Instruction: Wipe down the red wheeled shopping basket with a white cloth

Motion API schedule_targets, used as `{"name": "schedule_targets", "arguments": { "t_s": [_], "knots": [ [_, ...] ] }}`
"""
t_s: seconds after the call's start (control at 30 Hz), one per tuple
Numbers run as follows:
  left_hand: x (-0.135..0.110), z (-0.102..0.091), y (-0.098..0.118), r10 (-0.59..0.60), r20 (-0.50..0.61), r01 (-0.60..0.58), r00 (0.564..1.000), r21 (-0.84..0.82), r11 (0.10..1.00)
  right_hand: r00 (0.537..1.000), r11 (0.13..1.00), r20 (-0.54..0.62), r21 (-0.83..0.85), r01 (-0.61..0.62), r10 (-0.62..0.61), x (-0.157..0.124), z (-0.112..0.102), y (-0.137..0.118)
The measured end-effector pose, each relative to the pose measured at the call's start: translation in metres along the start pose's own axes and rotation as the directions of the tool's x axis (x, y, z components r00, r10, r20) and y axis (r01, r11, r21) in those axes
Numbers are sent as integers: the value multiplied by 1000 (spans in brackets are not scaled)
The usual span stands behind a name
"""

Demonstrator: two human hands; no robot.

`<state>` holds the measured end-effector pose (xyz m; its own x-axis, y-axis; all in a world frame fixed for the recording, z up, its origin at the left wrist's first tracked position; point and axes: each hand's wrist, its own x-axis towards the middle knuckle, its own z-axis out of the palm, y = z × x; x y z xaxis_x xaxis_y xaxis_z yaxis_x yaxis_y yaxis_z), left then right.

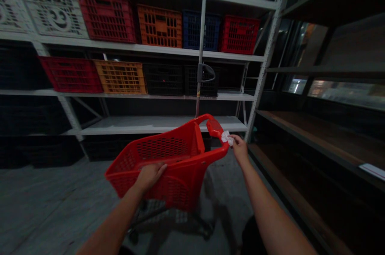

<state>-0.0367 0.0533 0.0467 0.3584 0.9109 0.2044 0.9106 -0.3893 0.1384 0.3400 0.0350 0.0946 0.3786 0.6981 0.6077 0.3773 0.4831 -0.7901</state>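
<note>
Right hand [240, 150]: fingers pinching crumpled white tissue [226, 137] at handle [215, 127] of red plastic shopping cart [192, 179]. Left hand [150, 176]: laid over cart's near side, well apart from tissue; firmness of grip cannot be told. Cart: on grey floor [54, 203]. Beyond: white metal shelving [132, 124], multicoloured lattice plastic crates [105, 18], contents indiscernible. Right: dark rack, brown shelves [300, 130].

A red shopping cart [186, 181] stands before me on the grey floor [45, 211], its basket towards the left. The person's left grip [150, 175] rests on its near side; the right grip [240, 150] pinches a crumpled white tissue [226, 138] at the handle [214, 127]. Beyond, I see coloured crates [161, 26] on a pale rack [144, 125], with dark shelves [325, 136] to the right.
</note>
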Motion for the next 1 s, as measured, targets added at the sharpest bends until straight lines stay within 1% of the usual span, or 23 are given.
{"name": "schedule_targets", "arguments": {
  "t_s": [0.07,0.13,0.2,0.3,0.37,0.4,0.43,0.5,0.57,0.63,0.7,0.77,0.83,0.87,0.93,0.97,1.0],
  "knots": [
    [-2,-5,0,-14,-20,14,1000,-5,1000,992,989,18,82,-125,124,4,8,11],
    [-3,-12,9,-10,-108,10,994,5,1000,981,972,-24,140,-186,191,1,19,17],
    [-3,-21,30,24,-223,-25,975,-3,1000,973,961,-66,181,-208,223,-6,28,17],
    [6,-34,79,119,-324,-151,939,-77,985,965,952,-114,229,-204,235,-22,39,6],
    [16,-41,112,170,-330,-216,929,-109,970,959,951,-166,247,-185,230,-43,46,-5],
    [21,-43,126,166,-292,-203,942,-103,974,954,952,-194,252,-176,228,-57,51,-11],
    [25,-44,137,132,-244,-159,961,-94,983,950,954,-218,251,-166,222,-72,57,-17],
    [31,-42,150,62,-201,-79,978,-81,994,952,961,-231,239,-142,199,-105,71,-28],
    [33,-39,152,5,-194,-20,981,-73,997,962,969,-223,225,-104,155,-129,86,-36],
    [32,-36,147,-19,-193,7,981,-61,998,959,960,-234,263,-98,162,-137,96,-40],
    [29,-36,141,-18,-190,9,982,-48,999,937,923,-264,366,-122,229,-125,99,-42],
    [27,-36,137,-10,-186,3,982,-38,999,907,862,-277,483,-154,317,-100,95,-42],
    [25,-37,133,-7,-186,1,983,-33,999,894,812,-236,548,-202,381,-76,88,-42],
    [24,-37,132,-7,-187,2,982,-31,1000,894,802,-210,554,-224,396,-69,86,-42],
    [23,-38,129,-6,-191,0,982,-31,1000,908,825,-185,513,-236,375,-70,85,-43],
    [22,-38,128,-4,-192,-2,981,-33,999,922,856,-190,469,-217,337,-79,86,-44],
    [22,-38,126,-1,-192,-6,981,-36,999,945,897,-184,404,-180,272,-91,89,-45]
  ]
}}
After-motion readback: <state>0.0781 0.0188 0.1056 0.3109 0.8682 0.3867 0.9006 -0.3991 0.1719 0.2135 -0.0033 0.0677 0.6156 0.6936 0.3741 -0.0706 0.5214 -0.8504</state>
